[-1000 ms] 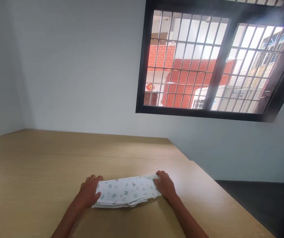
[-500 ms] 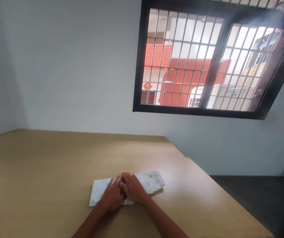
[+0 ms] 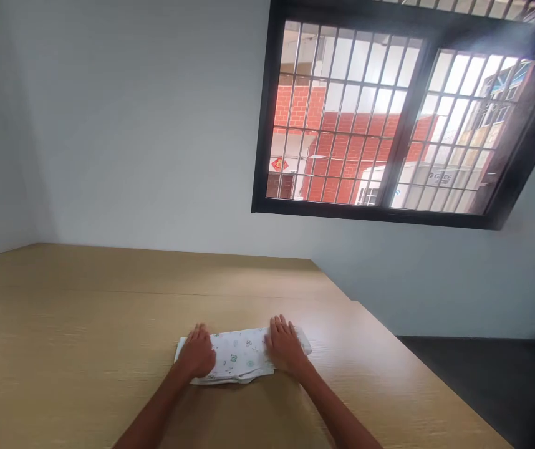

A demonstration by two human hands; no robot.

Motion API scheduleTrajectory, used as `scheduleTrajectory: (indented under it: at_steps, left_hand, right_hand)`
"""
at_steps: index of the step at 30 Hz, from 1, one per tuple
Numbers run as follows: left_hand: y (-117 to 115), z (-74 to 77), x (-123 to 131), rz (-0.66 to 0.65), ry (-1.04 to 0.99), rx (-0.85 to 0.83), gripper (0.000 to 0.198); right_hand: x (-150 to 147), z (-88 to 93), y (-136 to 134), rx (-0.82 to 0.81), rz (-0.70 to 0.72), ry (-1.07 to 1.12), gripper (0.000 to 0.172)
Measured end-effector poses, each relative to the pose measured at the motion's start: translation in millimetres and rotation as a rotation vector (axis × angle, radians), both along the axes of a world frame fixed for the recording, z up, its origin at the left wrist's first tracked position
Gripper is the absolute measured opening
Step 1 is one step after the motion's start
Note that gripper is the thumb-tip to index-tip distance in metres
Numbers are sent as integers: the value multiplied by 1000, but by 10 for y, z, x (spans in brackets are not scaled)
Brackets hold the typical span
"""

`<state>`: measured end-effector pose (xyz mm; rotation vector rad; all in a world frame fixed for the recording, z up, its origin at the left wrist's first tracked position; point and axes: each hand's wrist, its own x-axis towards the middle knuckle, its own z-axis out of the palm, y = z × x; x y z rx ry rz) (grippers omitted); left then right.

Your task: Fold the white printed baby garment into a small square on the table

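Wood-grain table (image 3: 85, 349) carries a folded white cloth (image 3: 239, 358) with a small green and grey print. It sits near the table's front-right area, lying flat, long side running left to right. Left hand (image 3: 198, 354) rests palm-down on the cloth's left end, fingers extended and slightly spread, gripping nothing. Right hand (image 3: 285, 346) rests palm-down on the right end in the same flat pose, fingers pointing away from the person. Hands are well apart, with printed fabric showing between them. A narrow strip of cloth sticks out past the right hand. Both forearms come in from the bottom edge. Beyond the table: plain pale wall (image 3: 131, 125), a black-framed barred window (image 3: 389, 125) with red brick outside, and dark floor (image 3: 482, 386) to the right.
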<state>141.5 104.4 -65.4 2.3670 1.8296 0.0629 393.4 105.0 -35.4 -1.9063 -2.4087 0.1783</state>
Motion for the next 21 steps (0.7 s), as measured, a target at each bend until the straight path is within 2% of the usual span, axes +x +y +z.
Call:
scheduleTrajectory:
  at_steps: [3,6,8,11,14,16,18,21]
  left_hand:
    - [31,-75,388,-81,-50,66,61]
    - [-31,-196,517,-143,-91,91,59]
    - [-75,-260,385,-121,-88,93,62]
    - [-102,-303,13,-47,-43,94,66]
    - [-104,-294,-304,-11,11,102,67]
    - [-101,-264,-421,-24,36,112,65]
    - [-90,-212,-478,-47,53,129,60]
    - [-75,-100,-478,-19,65,183,49]
  right_hand:
    - [-353,-94,-17,-11,143,55,58]
    - [-387,-177,7,-57,235,63,55]
    - [-204,-191,41,-79,199,42,58]
    - [179,-145,44,-61,77,-1,61]
    - [449,-59,-104,10,-35,-65,62]
    - [539,-22,-305,40,-74,-120,60]
    - [597,-37,-580,58,-52,-149,60]
    - [676,-191,-1055,196,123,-129,66]
